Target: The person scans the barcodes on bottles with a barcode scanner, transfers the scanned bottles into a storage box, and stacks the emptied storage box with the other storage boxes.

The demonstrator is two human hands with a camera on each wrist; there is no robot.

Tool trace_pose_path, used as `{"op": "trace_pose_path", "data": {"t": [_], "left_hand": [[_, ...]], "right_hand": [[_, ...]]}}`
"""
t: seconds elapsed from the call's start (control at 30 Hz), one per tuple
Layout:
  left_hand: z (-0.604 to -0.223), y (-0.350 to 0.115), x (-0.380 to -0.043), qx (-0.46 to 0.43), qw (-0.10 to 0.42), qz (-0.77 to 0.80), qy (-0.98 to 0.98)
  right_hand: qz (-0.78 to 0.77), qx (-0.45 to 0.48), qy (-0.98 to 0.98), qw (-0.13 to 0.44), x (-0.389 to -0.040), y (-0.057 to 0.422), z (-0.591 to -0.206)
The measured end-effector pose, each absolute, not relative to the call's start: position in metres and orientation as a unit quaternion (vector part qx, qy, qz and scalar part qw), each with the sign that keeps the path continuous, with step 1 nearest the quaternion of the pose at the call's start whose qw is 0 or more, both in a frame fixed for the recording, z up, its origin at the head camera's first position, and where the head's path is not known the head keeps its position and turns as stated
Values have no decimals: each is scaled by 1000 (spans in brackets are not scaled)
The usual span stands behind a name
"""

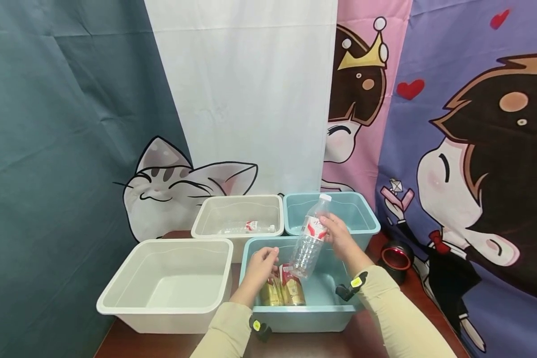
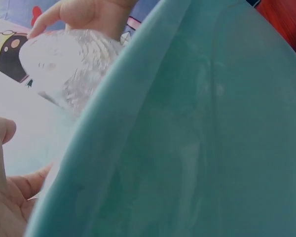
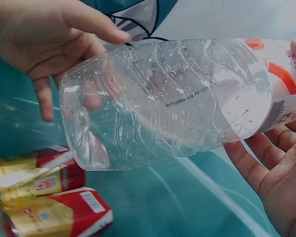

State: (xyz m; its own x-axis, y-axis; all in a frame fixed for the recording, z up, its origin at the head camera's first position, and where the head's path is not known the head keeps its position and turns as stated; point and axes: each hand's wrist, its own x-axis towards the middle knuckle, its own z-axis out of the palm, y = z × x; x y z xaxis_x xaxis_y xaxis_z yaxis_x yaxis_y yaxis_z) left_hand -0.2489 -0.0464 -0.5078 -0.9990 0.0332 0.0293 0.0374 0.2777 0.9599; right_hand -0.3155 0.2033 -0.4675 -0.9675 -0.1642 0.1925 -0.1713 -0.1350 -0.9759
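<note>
A clear plastic bottle (image 1: 308, 251) with a white cap and a red-and-white label is tilted over the front blue bin (image 1: 326, 309). My right hand (image 1: 338, 234) grips it around the label, and water drops show on its wall in the right wrist view. Near the bottle's base, my left hand (image 1: 260, 268) has its fingers loosely spread and holds nothing. Inside that bin, at the left, lie two red-and-gold cans (image 3: 64, 217), side by side. The left wrist view is mostly filled by the blue bin wall.
The front beige bin (image 1: 165, 311) stands to the left. Behind are another beige bin (image 1: 237, 199) with a clear bottle (image 1: 251, 226) lying in it, and a second blue bin (image 1: 362, 211). A black-and-red round object (image 1: 396, 259) sits at the right on the brown table (image 1: 313, 343).
</note>
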Motion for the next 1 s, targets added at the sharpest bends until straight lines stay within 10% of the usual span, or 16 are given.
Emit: {"op": "trace_pose_path", "data": {"t": [1.0], "left_hand": [[-479, -114, -249, 34, 86, -506, -858]], "right_hand": [[765, 156, -620, 76, -285, 292, -440]]}}
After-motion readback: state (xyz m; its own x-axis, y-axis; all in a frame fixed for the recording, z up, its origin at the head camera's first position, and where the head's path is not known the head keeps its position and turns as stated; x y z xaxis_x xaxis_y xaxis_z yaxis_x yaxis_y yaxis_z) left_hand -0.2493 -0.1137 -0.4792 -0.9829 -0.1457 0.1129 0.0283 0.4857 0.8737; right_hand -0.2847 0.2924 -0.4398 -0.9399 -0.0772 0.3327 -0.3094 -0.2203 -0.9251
